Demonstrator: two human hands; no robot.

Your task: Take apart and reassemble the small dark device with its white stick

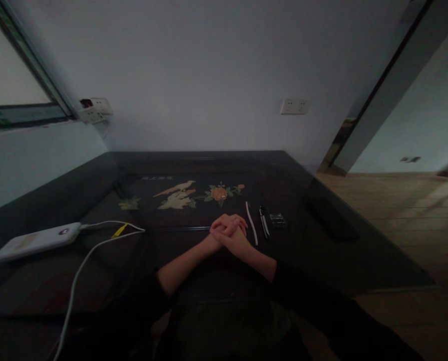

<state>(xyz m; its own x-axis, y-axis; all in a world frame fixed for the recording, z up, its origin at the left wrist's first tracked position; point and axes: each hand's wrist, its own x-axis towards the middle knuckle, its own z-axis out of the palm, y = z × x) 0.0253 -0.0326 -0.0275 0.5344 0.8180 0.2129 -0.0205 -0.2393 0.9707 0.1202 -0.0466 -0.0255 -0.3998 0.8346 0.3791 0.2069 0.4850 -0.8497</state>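
The left hand point(221, 222) and right hand point(236, 241) rest clasped on a dark counter point(276, 175), fingers folded closed together. Just to their right lie a pale strip point(251, 223), slim tool point(264, 224) and clear case point(277, 220).

The right hand point(236, 242) covers part of the left hand point(221, 220). The white cable point(73, 286) runs off the bottom edge, and the pale lettering point(157, 178) on the surface point(276, 180) is too blurred to read.

The tabletop point(209, 165) looks glossy, the pale strip point(251, 223) matt, the white device point(47, 240) smooth plastic.
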